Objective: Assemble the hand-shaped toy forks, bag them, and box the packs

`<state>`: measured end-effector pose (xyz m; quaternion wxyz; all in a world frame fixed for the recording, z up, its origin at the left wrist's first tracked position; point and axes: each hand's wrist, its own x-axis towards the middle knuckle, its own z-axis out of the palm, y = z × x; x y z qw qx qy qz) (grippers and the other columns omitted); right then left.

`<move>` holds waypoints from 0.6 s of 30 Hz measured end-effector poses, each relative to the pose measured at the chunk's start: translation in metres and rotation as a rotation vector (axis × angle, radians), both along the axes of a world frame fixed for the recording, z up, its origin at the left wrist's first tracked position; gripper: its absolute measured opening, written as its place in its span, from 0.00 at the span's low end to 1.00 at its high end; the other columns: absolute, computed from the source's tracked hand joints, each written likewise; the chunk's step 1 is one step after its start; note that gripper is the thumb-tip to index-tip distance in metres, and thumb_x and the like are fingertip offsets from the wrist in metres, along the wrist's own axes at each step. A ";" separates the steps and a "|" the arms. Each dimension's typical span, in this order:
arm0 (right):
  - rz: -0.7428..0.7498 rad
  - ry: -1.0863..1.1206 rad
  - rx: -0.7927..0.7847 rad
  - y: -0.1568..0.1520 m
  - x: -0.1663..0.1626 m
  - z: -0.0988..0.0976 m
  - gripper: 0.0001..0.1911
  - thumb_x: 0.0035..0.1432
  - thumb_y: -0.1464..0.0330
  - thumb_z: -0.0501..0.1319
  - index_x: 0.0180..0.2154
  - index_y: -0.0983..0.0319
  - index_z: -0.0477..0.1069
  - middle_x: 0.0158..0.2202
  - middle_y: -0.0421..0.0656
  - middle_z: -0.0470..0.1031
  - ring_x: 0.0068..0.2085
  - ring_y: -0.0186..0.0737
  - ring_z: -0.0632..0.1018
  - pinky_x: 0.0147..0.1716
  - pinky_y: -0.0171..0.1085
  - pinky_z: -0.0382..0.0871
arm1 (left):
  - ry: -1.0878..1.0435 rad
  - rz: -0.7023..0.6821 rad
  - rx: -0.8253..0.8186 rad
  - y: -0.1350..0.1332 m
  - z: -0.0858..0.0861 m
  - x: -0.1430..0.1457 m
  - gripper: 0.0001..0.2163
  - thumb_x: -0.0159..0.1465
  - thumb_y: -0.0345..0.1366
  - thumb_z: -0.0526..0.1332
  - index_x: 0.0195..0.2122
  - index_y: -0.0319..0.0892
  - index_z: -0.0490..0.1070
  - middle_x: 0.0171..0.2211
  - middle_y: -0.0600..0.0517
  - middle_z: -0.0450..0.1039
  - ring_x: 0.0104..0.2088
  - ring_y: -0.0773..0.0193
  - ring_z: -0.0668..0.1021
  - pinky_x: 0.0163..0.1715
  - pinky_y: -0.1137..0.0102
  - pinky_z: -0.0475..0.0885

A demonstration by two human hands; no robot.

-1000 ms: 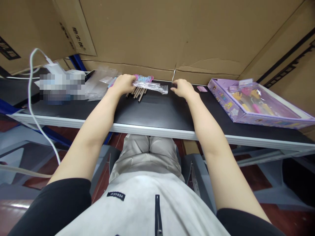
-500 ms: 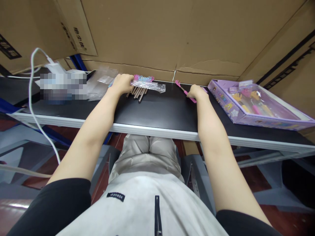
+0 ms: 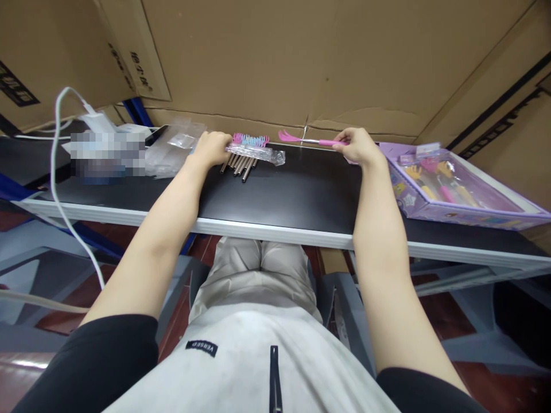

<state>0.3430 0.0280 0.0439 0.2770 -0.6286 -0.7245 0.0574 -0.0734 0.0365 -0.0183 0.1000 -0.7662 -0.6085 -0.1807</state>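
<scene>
My left hand (image 3: 212, 148) rests closed on the left end of a clear plastic sleeve (image 3: 258, 152) that lies across a row of metal-handled tools with pink and blue claw heads (image 3: 249, 139) on the black table (image 3: 275, 195). My right hand (image 3: 359, 146) pinches the pink grip of one such tool (image 3: 303, 140), held level just above the table, its pink claw head pointing left toward the row.
A purple toy box (image 3: 456, 183) with a clear window lies at the right. Clear plastic bags (image 3: 174, 146) and a white charger with cable (image 3: 92, 117) sit at the left. Cardboard boxes (image 3: 301, 57) wall the table's far side.
My right hand moved right, picked up a pink-handled claw tool and now holds it raised and level. My left hand stayed on the plastic sleeve.
</scene>
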 end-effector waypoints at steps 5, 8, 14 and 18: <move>0.113 0.065 -0.048 -0.011 -0.005 0.012 0.12 0.54 0.66 0.80 0.36 0.63 0.82 0.33 0.47 0.80 0.42 0.50 0.81 0.51 0.52 0.79 | -0.019 0.025 -0.017 -0.002 0.001 0.000 0.10 0.60 0.35 0.61 0.42 0.44 0.77 0.44 0.39 0.80 0.55 0.37 0.79 0.58 0.48 0.71; 0.127 0.067 -0.066 -0.014 -0.007 0.014 0.11 0.52 0.69 0.80 0.33 0.62 0.81 0.30 0.44 0.78 0.40 0.48 0.80 0.50 0.50 0.79 | -0.038 0.002 0.003 0.000 0.000 -0.003 0.09 0.60 0.35 0.62 0.41 0.46 0.76 0.42 0.41 0.80 0.53 0.39 0.79 0.56 0.50 0.72; 0.142 0.049 -0.032 -0.013 -0.012 0.011 0.12 0.53 0.65 0.81 0.35 0.62 0.83 0.32 0.46 0.80 0.41 0.50 0.81 0.48 0.50 0.79 | -0.041 0.006 -0.012 0.000 -0.001 -0.002 0.12 0.59 0.36 0.62 0.43 0.45 0.77 0.43 0.40 0.80 0.55 0.37 0.79 0.57 0.50 0.71; 0.178 0.024 -0.039 -0.015 -0.019 0.010 0.14 0.55 0.60 0.80 0.37 0.62 0.84 0.34 0.48 0.82 0.42 0.50 0.82 0.49 0.51 0.80 | -0.031 0.032 -0.039 -0.005 0.003 0.004 0.13 0.61 0.36 0.61 0.45 0.44 0.78 0.45 0.39 0.80 0.56 0.37 0.79 0.56 0.51 0.71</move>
